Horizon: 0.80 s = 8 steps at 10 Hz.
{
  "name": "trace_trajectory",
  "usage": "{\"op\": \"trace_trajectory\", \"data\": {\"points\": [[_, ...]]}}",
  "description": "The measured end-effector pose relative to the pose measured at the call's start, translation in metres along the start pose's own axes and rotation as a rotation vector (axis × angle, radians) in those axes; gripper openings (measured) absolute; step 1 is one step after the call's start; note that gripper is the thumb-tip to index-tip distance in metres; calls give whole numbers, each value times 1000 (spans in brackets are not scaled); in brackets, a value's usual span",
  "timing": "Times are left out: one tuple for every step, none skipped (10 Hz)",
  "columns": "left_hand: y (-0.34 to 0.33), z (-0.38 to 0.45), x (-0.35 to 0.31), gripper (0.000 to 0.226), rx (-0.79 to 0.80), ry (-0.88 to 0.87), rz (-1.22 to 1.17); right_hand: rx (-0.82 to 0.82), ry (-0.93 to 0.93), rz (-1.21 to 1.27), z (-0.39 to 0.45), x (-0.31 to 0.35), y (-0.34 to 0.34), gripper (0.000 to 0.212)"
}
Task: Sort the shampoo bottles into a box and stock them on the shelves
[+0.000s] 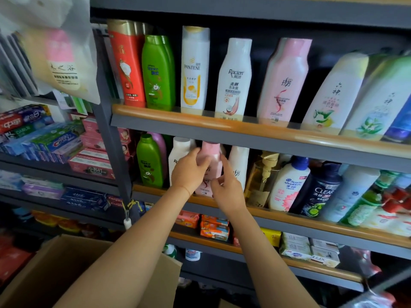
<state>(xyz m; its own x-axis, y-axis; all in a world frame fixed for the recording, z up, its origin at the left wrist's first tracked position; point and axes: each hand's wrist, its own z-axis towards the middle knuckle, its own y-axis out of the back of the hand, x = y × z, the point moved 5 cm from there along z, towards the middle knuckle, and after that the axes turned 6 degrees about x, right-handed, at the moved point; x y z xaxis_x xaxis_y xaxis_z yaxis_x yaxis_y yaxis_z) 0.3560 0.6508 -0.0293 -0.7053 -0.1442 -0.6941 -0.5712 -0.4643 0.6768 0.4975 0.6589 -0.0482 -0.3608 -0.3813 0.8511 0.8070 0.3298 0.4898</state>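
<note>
Cardboard shows first, at the bottom left: an open box [66,270] standing below the shelves, its inside hidden behind the person's forearm. Above it, toothpaste cartons [55,141] are stacked on the neighbouring rack. On the middle shelf [289,218], near its left end, a green bottle [149,161] stands upright, then a white bottle [178,152], and just beside that the pink bottle [211,165] both hands are on. The left hand [189,172] wraps its curled fingers round the bottle's left shoulder; the right hand [226,187] holds the right side, forefinger stretched up along it and the other fingers bent in low by the label. The bottle stands upright at the shelf's front rail, with a second white bottle [239,165] touching or nearly touching its right side. Further right stand a pump bottle [263,174] and a dark one [318,192].

I'd judge the pink bottle stiff, smooth plastic, fairly heavy if full, and slippery, so a grip round the waist below the cap looks safest. The gap is tight, and the neighbours could tip.
</note>
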Motion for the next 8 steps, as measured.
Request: {"op": "trace_trajectory", "data": {"points": [[-3, 1, -2, 45, -51, 9, -9, 36, -10, -22, 3, -1, 2, 75], [-4, 1, -2, 45, -55, 8, -10, 61, 1, -18, 4, 0, 4, 75], [-2, 3, -4, 43, -33, 23, 16, 65, 12, -5, 7, 0, 5, 76], [0, 4, -8, 34, -8, 31, 9, 63, 19, 15, 8, -1, 4, 73], [0, 4, -7, 31, 53, 55, 3, 49, 5, 31, 8, -1, 5, 69], [5, -3, -10, 35, 98, 59, -22, 27, 19, 48, 0, 4, 7, 69], [18, -30, -19, 27, 60, 47, -114, 21, -3, 53, -20, 22, 19, 53], [45, -68, -36, 20, -24, -56, -324, -74, 28, 168, -41, 47, 41, 25]]}}
